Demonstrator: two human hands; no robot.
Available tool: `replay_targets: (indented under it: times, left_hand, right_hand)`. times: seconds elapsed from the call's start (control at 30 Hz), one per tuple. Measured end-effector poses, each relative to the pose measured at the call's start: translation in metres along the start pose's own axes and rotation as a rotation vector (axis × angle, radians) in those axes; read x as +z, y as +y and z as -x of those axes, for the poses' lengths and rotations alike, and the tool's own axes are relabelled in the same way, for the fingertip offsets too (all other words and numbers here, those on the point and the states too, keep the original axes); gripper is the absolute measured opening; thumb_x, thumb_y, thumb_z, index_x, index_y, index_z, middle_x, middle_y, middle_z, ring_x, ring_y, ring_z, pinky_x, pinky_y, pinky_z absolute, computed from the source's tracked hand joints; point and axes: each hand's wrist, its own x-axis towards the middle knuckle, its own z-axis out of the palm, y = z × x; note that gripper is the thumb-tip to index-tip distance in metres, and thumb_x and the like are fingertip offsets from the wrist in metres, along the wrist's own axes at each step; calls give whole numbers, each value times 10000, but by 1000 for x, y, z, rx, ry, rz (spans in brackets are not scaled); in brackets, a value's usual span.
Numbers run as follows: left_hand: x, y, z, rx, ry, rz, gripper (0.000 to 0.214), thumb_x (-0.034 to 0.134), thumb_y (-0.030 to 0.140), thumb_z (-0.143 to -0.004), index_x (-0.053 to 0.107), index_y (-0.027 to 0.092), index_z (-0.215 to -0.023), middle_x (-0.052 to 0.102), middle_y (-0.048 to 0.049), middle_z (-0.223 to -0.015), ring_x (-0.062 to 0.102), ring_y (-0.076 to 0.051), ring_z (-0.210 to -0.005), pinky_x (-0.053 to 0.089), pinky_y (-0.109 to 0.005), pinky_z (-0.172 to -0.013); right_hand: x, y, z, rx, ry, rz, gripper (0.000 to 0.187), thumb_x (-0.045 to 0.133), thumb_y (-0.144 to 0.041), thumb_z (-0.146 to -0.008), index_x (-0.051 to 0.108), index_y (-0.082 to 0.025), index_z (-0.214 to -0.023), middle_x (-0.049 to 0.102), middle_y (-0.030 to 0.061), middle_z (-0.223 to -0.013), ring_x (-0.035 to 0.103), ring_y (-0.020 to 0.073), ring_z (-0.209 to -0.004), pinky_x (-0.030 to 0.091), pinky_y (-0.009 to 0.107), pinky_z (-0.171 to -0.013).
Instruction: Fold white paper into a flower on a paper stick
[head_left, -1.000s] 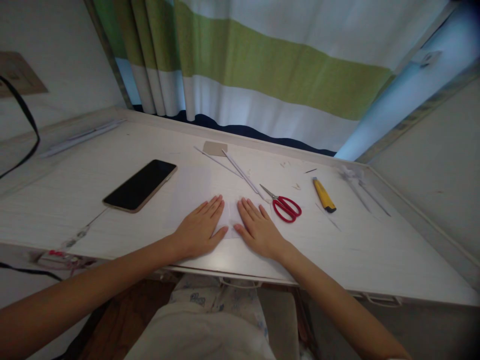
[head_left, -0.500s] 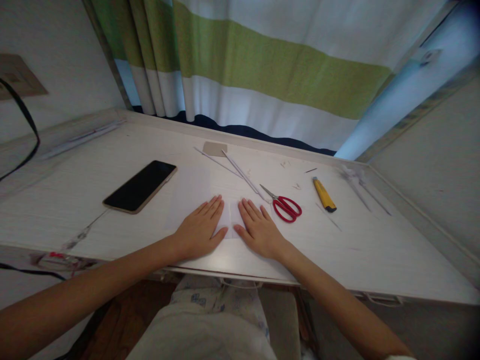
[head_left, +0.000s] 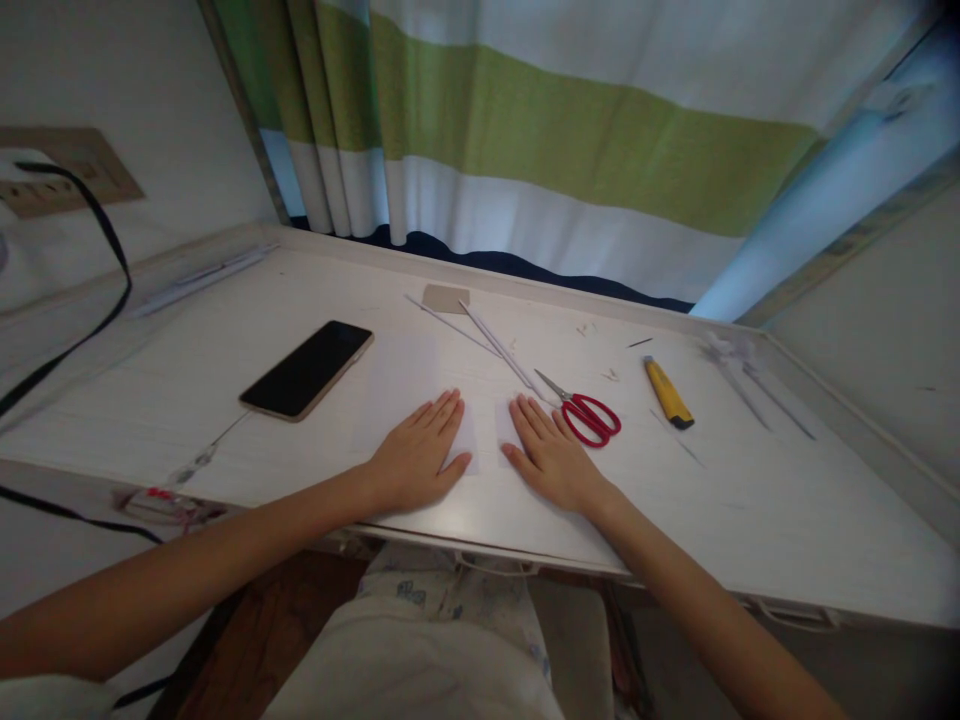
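My left hand [head_left: 420,455] lies flat, palm down, fingers stretched out, on a white sheet of paper [head_left: 394,385] that spreads out behind and beside it. My right hand [head_left: 559,460] rests flat too, its fingertips over a smaller white piece of paper [head_left: 505,428] that it mostly covers. A strip of bare desk shows between the two pieces. Red-handled scissors [head_left: 583,408] lie beside my right fingertips, with the blades pointing away to the left. Thin rolled paper sticks [head_left: 495,342] lie just beyond the hands.
A phone [head_left: 307,370] lies on the left of the white desk [head_left: 750,520]. A yellow box cutter [head_left: 667,392] and blurred white strips [head_left: 739,380] lie on the right. A grey card [head_left: 446,298] is near the back edge; a black cable [head_left: 112,240] hangs at the left.
My hands have moved apart, and the smaller paper has slid right with my right hand, widening the gap between the pieces. The whole view has shifted a little.
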Motion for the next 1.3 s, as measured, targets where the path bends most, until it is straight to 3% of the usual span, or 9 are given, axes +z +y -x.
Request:
replay_targets:
  times: [0.27,0.43,0.67,0.77,1.03,1.3]
  left_hand:
    - [-2,-2,0,35,24,38,588,258,412,-863,207,34,-1310,167,-151,-1395,86,-205,-1296,151,-335,-1056]
    - [-7,-2,0,75,70,86,541,296,384,-864,271,54,-1292,223,-145,-1382,129,-215,-1291,181,-357,-1052]
    - [-11,-2,2,207,226,118,369,337,254,-865,445,115,-1189,419,-101,-1284,298,-201,-1232,234,-390,-1036]
    - [-13,-3,2,230,278,132,316,349,215,-861,510,142,-1122,514,-80,-1197,393,-190,-1167,265,-402,-1016]
    - [-16,-2,4,227,347,150,279,390,219,-848,563,159,-1059,602,-52,-1079,502,-185,-1048,322,-404,-961]
    - [-16,-2,2,212,318,156,282,391,233,-849,558,186,-1072,605,-32,-1073,505,-181,-1032,312,-402,-953]
  right_hand:
    - [-1,4,-1,-41,44,-34,552,263,-443,-855,254,-149,-1322,247,135,-1375,212,264,-1267,222,514,-983]
    - [-1,4,-2,-64,121,-72,476,363,-413,-838,416,-166,-1242,292,141,-1360,232,265,-1262,273,463,-975]
    - [-2,6,-2,-63,258,-134,322,496,-411,-776,630,-201,-980,524,107,-1177,452,226,-1106,373,386,-910]
    - [-3,6,-2,-50,313,-154,304,537,-423,-743,647,-192,-907,576,99,-1089,503,217,-1021,403,383,-867]
    - [-2,6,-2,-25,319,-142,417,549,-463,-718,609,-185,-1023,543,136,-1126,459,270,-1059,371,451,-866]
    - [-2,5,-2,-46,346,-191,236,571,-407,-724,663,-232,-854,591,76,-1041,509,228,-973,398,397,-811]
